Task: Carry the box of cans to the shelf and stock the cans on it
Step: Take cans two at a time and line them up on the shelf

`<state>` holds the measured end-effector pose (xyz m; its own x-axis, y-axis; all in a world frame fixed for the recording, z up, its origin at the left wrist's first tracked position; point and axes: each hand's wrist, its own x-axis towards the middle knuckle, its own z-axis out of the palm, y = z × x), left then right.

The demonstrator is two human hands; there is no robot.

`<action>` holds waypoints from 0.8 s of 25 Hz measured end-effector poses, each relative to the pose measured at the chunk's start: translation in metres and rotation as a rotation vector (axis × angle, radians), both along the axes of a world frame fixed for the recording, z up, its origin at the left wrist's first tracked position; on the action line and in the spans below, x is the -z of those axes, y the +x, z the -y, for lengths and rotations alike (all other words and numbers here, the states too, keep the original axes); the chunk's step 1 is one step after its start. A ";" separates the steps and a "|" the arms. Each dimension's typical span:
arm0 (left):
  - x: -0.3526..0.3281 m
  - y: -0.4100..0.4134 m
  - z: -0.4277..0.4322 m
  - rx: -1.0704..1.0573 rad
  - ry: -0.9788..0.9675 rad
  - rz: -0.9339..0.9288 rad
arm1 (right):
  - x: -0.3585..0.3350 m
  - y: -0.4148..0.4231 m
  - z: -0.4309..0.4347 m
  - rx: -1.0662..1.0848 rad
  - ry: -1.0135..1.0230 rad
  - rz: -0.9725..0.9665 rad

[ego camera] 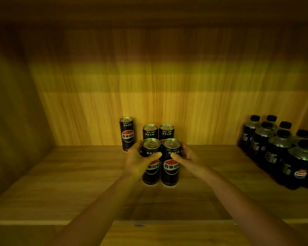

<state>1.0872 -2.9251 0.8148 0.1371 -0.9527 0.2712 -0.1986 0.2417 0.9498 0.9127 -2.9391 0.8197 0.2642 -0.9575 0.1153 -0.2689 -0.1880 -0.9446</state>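
Several tall black cola cans stand on the wooden shelf (pixel 78 174). My left hand (pixel 137 161) grips the front left can (pixel 151 173), and my right hand (pixel 187 159) grips the front right can (pixel 171 172). Both cans stand upright on the shelf board, side by side and touching. Right behind them stand two more cans (pixel 150 131) (pixel 166 130). A single can (pixel 127 133) stands apart at the back left, close to the back wall. The box is not in view.
A pack of dark bottles with black caps (pixel 281 151) fills the right end of the shelf. The shelf's left side wall (pixel 16 121) and wooden back panel (pixel 167 86) close it in. The shelf's front edge (pixel 43 222) runs below my forearms.
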 end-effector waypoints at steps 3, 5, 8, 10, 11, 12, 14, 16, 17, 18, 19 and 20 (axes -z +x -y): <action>0.004 0.000 0.002 0.010 -0.025 0.001 | 0.004 0.001 0.002 -0.020 -0.011 0.015; 0.007 -0.001 0.003 0.008 -0.033 -0.003 | 0.008 0.003 -0.001 -0.022 -0.025 0.044; 0.022 0.004 0.000 0.077 0.013 -0.030 | 0.027 0.003 -0.011 0.006 -0.004 0.068; 0.044 0.009 -0.005 0.128 0.113 0.086 | 0.049 0.004 -0.021 0.061 0.013 -0.011; 0.056 0.011 -0.009 0.110 0.184 0.198 | 0.061 0.005 -0.023 0.089 0.023 -0.076; 0.068 0.013 -0.010 0.052 0.246 0.323 | 0.071 0.007 -0.025 0.119 0.024 -0.171; 0.084 0.014 -0.008 -0.062 0.273 0.553 | 0.087 0.013 -0.022 0.203 -0.057 -0.341; 0.091 0.013 -0.003 -0.111 0.227 0.710 | 0.094 0.019 -0.014 0.316 -0.133 -0.444; 0.091 0.013 -0.001 -0.128 0.216 0.751 | 0.095 0.022 -0.010 0.370 -0.165 -0.486; 0.091 0.012 0.002 -0.143 0.212 0.779 | 0.095 0.024 -0.006 0.409 -0.189 -0.520; 0.091 0.013 0.005 -0.159 0.214 0.801 | 0.094 0.026 -0.003 0.434 -0.197 -0.541; 0.091 0.013 0.008 -0.168 0.224 0.819 | 0.093 0.028 -0.001 0.453 -0.198 -0.560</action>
<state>1.1004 -2.9332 0.7238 0.1246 -0.9801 0.1547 -0.8574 -0.0279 0.5139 0.9410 -2.9386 0.7267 -0.0813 -0.9620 0.2607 -0.7915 -0.0967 -0.6035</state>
